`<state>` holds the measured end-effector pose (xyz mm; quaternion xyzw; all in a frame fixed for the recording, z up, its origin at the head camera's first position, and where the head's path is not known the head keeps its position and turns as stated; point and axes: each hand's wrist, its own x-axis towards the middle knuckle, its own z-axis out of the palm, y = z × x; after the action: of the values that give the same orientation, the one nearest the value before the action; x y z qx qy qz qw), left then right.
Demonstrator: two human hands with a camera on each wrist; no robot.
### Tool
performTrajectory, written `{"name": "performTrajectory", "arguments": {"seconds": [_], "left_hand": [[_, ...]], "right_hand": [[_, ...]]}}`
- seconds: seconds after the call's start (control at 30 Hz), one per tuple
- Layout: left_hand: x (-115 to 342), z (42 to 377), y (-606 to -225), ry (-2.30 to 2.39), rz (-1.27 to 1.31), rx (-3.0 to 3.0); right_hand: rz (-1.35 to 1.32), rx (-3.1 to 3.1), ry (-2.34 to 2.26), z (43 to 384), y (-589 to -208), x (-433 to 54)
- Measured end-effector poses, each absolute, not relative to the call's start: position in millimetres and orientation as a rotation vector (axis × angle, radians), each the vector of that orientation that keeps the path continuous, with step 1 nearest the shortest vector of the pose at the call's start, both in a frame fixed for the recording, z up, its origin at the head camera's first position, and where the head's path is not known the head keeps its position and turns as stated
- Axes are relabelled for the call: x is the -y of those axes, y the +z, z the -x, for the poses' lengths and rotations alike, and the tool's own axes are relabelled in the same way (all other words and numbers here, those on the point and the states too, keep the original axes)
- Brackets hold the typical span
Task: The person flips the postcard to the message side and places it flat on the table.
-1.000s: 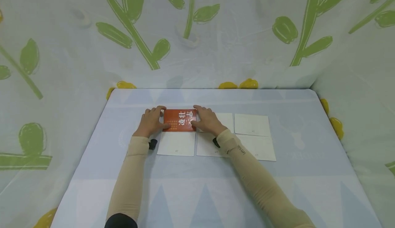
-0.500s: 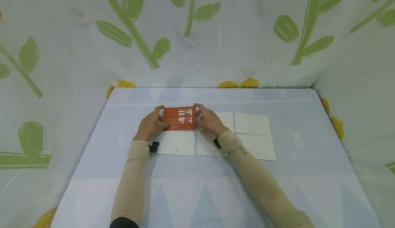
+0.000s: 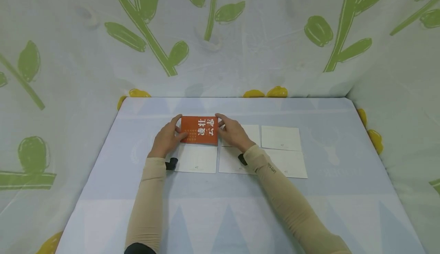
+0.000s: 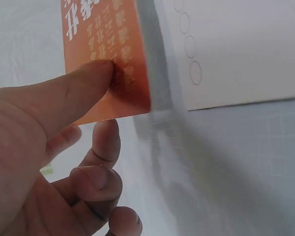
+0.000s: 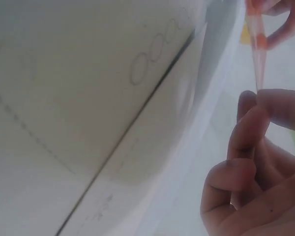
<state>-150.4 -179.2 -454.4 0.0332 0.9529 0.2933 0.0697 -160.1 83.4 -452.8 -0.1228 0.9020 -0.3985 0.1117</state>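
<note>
An orange-red postcard with white characters stands tilted, lifted off the table, between my two hands in the head view. My left hand pinches its left end, thumb on the printed face and fingers behind. In the left wrist view, that thumb lies over the small yellow lettering of the postcard. At the opposite end, my right hand pinches the right edge. The right wrist view shows the postcard nearly edge-on, its end between the thumb and index finger of my right hand.
Several white postcards lie face down in two rows: one just in front of the orange one, others to the right. They rest on a pale blue and white table. A leaf-patterned cloth rises behind the table's far edge.
The orange postcard has been raised and tilted upright, its top edge moving up in the head view. My right thumb has shifted from the printed characters to the card's right edge.
</note>
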Motion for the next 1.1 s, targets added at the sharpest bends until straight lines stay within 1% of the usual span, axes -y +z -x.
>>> {"name": "performTrajectory", "arguments": {"seconds": [0.3,0.77,1.1], "left_hand": [[175,147,-452,0.981,-0.087,-2.873],[168,141,-448,1.066,-0.016,-2.932],[169,134,-450,1.103,0.038,-2.927]], "right_hand": [[0.365,-2.626,-1.225,159,-444,-86],[0.336,-2.630,-1.269,157,-444,-92],[0.414,-2.623,-1.294,153,-443,-98]]}}
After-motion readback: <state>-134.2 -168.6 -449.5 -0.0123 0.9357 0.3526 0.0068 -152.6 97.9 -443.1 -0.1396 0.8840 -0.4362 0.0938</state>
